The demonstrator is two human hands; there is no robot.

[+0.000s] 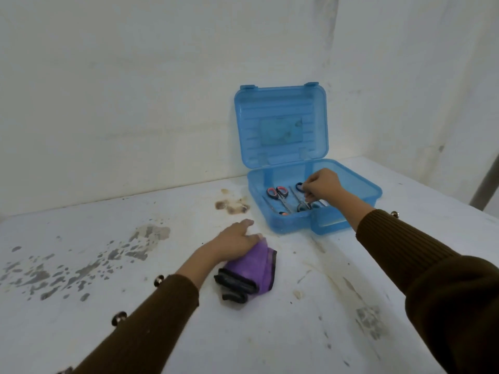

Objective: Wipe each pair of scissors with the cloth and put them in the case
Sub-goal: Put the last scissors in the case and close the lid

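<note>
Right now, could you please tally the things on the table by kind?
Case: 1
Cloth: 1
Scissors, in the case: at least 3; the right hand covers part
Total: at least 5

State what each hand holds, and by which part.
Right hand pinches blue-handled scissors inside the case, seemingly near the handle; exact grip hidden. Left hand rests on the cloth.

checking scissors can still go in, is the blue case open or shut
Open: the blue case has its lid standing upright at the back, and the right hand pinches scissors inside it.
</note>
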